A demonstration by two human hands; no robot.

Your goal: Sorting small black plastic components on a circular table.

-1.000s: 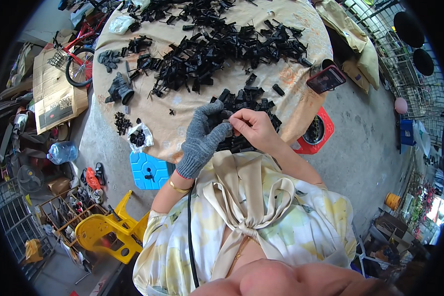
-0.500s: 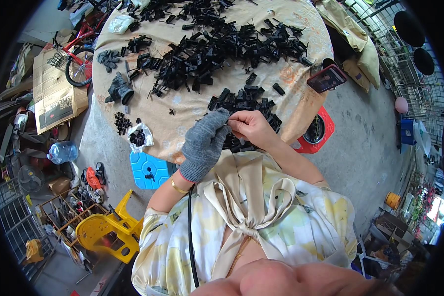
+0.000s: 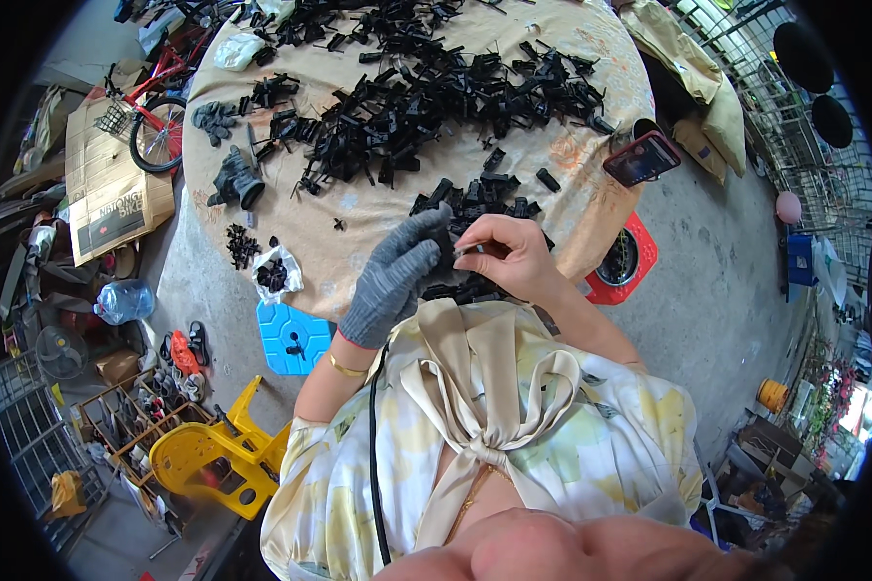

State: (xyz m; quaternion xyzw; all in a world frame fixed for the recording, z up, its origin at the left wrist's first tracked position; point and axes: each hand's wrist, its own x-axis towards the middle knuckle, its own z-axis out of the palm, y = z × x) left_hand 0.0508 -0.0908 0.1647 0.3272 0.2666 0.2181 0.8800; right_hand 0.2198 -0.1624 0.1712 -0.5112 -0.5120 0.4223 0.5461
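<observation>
My left hand (image 3: 397,273) wears a grey knit glove and is closed on a small black plastic part (image 3: 447,259) at the near edge of the round table (image 3: 358,232). My bare right hand (image 3: 503,254) pinches the same part from the right with thumb and fingers. A small heap of black parts (image 3: 475,201) lies just beyond my hands, and a large pile of black plastic parts (image 3: 426,92) covers the middle of the tan tablecloth.
A phone in a red case (image 3: 641,157) lies at the table's right edge. A clear bag of small black pieces (image 3: 274,274) sits at the left edge. On the floor are a blue container (image 3: 293,338), a yellow plastic chair (image 3: 208,455), a red bicycle (image 3: 155,107), a water bottle (image 3: 124,300).
My hands stay together at the table edge; the gloved fingers have shifted slightly around the part. Nothing else has moved.
</observation>
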